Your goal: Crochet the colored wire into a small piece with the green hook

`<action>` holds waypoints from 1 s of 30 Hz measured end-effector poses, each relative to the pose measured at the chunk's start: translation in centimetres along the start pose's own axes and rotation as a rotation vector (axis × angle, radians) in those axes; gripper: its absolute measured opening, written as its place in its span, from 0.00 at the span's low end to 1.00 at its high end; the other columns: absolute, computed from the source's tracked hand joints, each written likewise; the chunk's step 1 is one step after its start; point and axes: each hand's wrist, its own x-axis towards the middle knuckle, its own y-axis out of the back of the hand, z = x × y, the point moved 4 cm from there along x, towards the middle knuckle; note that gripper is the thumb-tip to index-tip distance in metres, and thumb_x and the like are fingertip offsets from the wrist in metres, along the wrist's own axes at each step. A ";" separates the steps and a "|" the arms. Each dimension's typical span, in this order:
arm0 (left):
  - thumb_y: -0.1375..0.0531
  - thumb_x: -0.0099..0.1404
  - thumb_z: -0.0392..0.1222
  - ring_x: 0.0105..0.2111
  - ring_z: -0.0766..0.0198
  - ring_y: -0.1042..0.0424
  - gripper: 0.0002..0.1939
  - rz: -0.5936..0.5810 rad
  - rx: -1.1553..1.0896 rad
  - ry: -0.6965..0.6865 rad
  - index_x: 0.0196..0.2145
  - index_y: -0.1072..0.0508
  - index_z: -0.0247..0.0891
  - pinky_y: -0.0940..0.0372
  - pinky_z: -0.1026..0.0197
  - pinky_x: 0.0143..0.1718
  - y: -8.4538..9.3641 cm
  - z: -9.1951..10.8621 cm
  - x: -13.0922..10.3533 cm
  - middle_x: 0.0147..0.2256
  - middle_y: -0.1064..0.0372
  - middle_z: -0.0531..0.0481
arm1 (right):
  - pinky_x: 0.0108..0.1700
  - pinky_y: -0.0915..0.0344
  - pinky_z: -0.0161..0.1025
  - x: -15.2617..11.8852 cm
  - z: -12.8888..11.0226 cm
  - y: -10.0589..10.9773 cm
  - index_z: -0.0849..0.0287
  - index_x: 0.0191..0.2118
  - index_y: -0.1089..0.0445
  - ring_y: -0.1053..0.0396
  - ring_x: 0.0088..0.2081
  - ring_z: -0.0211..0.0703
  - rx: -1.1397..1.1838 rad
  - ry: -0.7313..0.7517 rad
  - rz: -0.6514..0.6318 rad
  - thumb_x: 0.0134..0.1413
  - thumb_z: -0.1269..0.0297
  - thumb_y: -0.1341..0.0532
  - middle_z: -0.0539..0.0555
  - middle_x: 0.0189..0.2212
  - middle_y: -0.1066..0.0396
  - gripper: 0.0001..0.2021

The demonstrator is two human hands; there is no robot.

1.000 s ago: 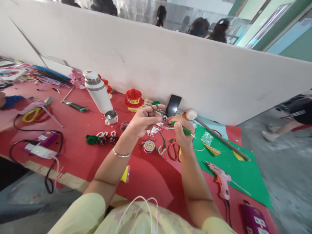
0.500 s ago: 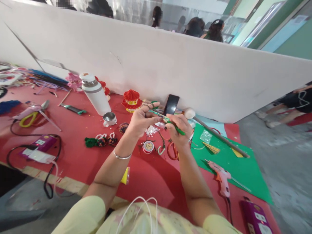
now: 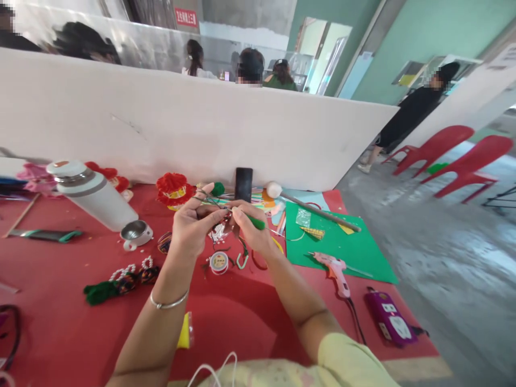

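Observation:
Both hands meet above the red table, fingertips nearly touching. My right hand is closed around a crochet hook with a green handle; its working tip is hidden among the fingers. My left hand pinches a small piece of dark yarn, with a strand running over the raised index finger. Below the hands lie a white spool, a pack of small white beads and a pale green hook-shaped piece. To the left, a multicoloured yarn ball sits partly behind my left wrist.
A white bottle and its metal cup stand at left, near beaded yarn pieces. A phone leans against the white partition. At right are a green sheet, a pink glue gun and a purple power strip.
My view has turned to the right, so the table things appear further left. Both hands stay together, with the hook still in my right hand and the yarn in my left.

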 end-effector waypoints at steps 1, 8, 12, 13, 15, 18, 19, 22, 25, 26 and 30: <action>0.20 0.52 0.35 0.19 0.72 0.32 0.42 -0.005 0.002 -0.001 0.64 0.22 0.37 0.42 0.70 0.17 0.0 -0.1 0.0 0.27 0.19 0.53 | 0.34 0.26 0.39 0.0 0.2 -0.1 0.55 0.27 0.27 0.24 0.32 0.40 0.054 -0.049 -0.021 0.72 0.40 0.43 0.53 0.33 0.20 0.28; 0.23 0.53 0.33 0.16 0.77 0.40 0.45 0.025 -0.084 0.055 0.68 0.26 0.41 0.51 0.71 0.13 0.0 -0.4 0.0 0.29 0.21 0.54 | 0.33 0.28 0.38 -0.3 1.4 -0.4 0.55 0.31 0.25 0.26 0.29 0.39 0.170 -0.080 0.036 0.71 0.39 0.40 0.50 0.28 0.23 0.26; 0.25 0.52 0.32 0.14 0.79 0.46 0.46 -0.025 -0.153 0.065 0.68 0.26 0.42 0.55 0.70 0.13 -0.4 -0.2 0.0 0.31 0.22 0.55 | 0.34 0.28 0.41 -0.4 2.3 -0.3 0.54 0.33 0.23 0.25 0.30 0.41 0.199 -0.096 0.048 0.71 0.39 0.40 0.51 0.30 0.21 0.24; 0.25 0.52 0.33 0.14 0.79 0.47 0.45 -0.037 -0.165 0.059 0.68 0.26 0.42 0.56 0.69 0.13 -0.5 -0.1 0.0 0.31 0.23 0.55 | 0.34 0.28 0.41 -0.4 2.4 -0.3 0.53 0.33 0.22 0.25 0.30 0.42 0.203 -0.089 0.047 0.71 0.40 0.40 0.51 0.30 0.21 0.24; 0.24 0.53 0.34 0.15 0.78 0.46 0.44 -0.043 -0.159 0.046 0.67 0.25 0.42 0.54 0.69 0.13 -0.6 -0.1 0.0 0.29 0.25 0.56 | 0.34 0.29 0.41 -0.3 2.6 -0.2 0.53 0.33 0.23 0.25 0.30 0.42 0.191 -0.071 0.038 0.73 0.42 0.41 0.51 0.29 0.21 0.23; 0.22 0.52 0.36 0.18 0.76 0.40 0.45 -0.037 -0.166 0.036 0.68 0.26 0.41 0.48 0.68 0.16 -0.6 -0.2 0.1 0.28 0.24 0.56 | 0.34 0.29 0.41 -0.2 2.7 -0.2 0.53 0.31 0.24 0.25 0.29 0.41 0.178 -0.062 0.034 0.74 0.43 0.42 0.50 0.28 0.22 0.24; 0.21 0.52 0.36 0.18 0.75 0.38 0.46 -0.033 -0.170 0.037 0.68 0.26 0.41 0.46 0.68 0.16 -0.5 -0.2 0.1 0.28 0.24 0.56 | 0.34 0.29 0.41 -0.3 2.9 -0.2 0.53 0.31 0.24 0.25 0.29 0.41 0.183 -0.070 0.038 0.74 0.42 0.43 0.50 0.27 0.22 0.25; 0.21 0.50 0.36 0.18 0.74 0.37 0.48 -0.018 -0.147 0.055 0.68 0.26 0.41 0.48 0.68 0.16 -0.3 -0.4 0.1 0.28 0.22 0.55 | 0.33 0.28 0.42 -0.4 3.3 -0.2 0.53 0.31 0.24 0.26 0.28 0.42 0.199 -0.099 0.051 0.73 0.40 0.43 0.51 0.27 0.22 0.25; 0.21 0.49 0.36 0.18 0.73 0.36 0.47 -0.018 -0.130 0.073 0.67 0.25 0.40 0.48 0.67 0.16 -0.2 -0.5 0.1 0.27 0.22 0.55 | 0.34 0.28 0.43 -0.4 3.7 -0.3 0.52 0.32 0.23 0.25 0.28 0.43 0.208 -0.114 0.036 0.72 0.39 0.43 0.51 0.27 0.22 0.25; 0.21 0.49 0.36 0.19 0.73 0.35 0.47 -0.015 -0.133 0.067 0.67 0.24 0.39 0.46 0.67 0.16 -0.2 -0.5 0.1 0.27 0.22 0.55 | 0.34 0.28 0.43 -0.4 3.8 -0.3 0.52 0.32 0.23 0.25 0.29 0.44 0.210 -0.116 0.025 0.73 0.40 0.43 0.51 0.28 0.21 0.25; 0.23 0.49 0.34 0.22 0.71 0.29 0.43 0.017 -0.131 0.020 0.64 0.22 0.38 0.36 0.67 0.21 -0.3 -0.1 0.1 0.28 0.21 0.54 | 0.34 0.28 0.44 -0.3 3.6 -0.1 0.51 0.31 0.23 0.25 0.29 0.44 0.184 -0.119 -0.003 0.72 0.40 0.43 0.51 0.28 0.21 0.25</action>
